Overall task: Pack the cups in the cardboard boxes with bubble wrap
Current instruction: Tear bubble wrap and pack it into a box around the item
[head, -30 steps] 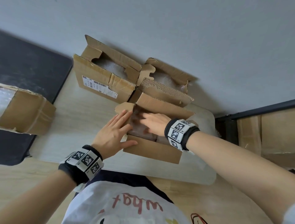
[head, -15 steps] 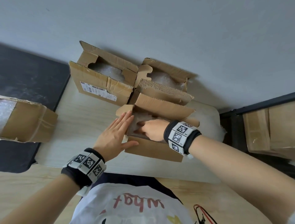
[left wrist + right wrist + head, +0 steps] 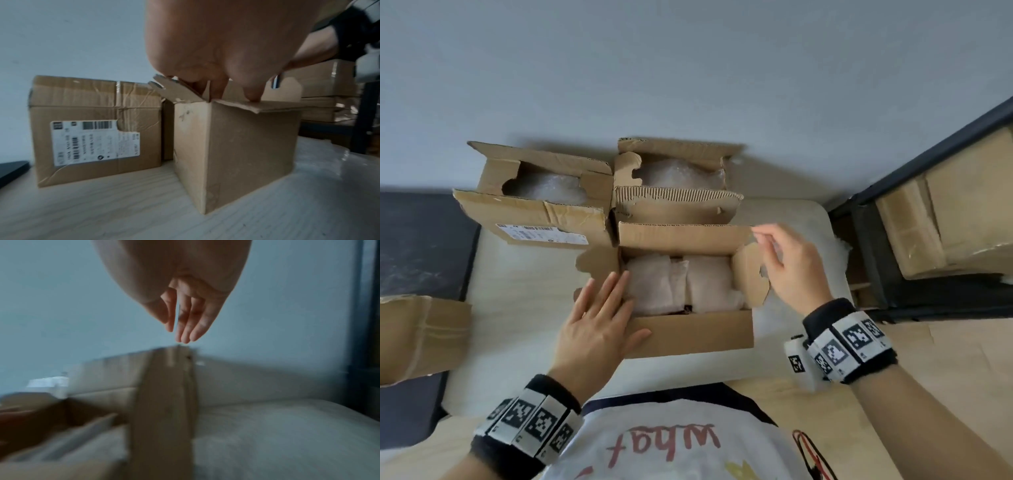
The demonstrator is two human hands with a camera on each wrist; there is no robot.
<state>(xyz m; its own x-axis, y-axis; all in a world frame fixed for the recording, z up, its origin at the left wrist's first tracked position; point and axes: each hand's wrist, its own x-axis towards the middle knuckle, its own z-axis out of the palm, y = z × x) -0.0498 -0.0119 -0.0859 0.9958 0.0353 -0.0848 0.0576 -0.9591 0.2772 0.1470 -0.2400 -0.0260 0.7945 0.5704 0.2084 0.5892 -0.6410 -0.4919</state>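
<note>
An open cardboard box [image 3: 688, 334] [image 3: 236, 146] stands near the table's front edge. Bubble-wrapped bundles [image 3: 681, 286] fill it; no bare cup shows. My left hand [image 3: 599, 318] [image 3: 216, 65] lies flat with straight fingers on the box's left rim and side flap, thumb on the front wall. My right hand [image 3: 787, 263] [image 3: 185, 318] hovers above the box's right flap [image 3: 748, 274], fingers straight and together, holding nothing. The right wrist view is blurred.
Two more open boxes with bubble wrap stand behind: one with a label [image 3: 541, 212] [image 3: 94, 129] at the left, one [image 3: 678, 181] at the right. Another box [image 3: 421, 335] lies at the left. A bubble wrap sheet [image 3: 791, 308] covers the table's right. A dark shelf [image 3: 876, 257] holds flat cardboard.
My right hand has come out of the box and risen to its right flap. The left hand stays on the left rim. The wrapped bundles inside now show.
</note>
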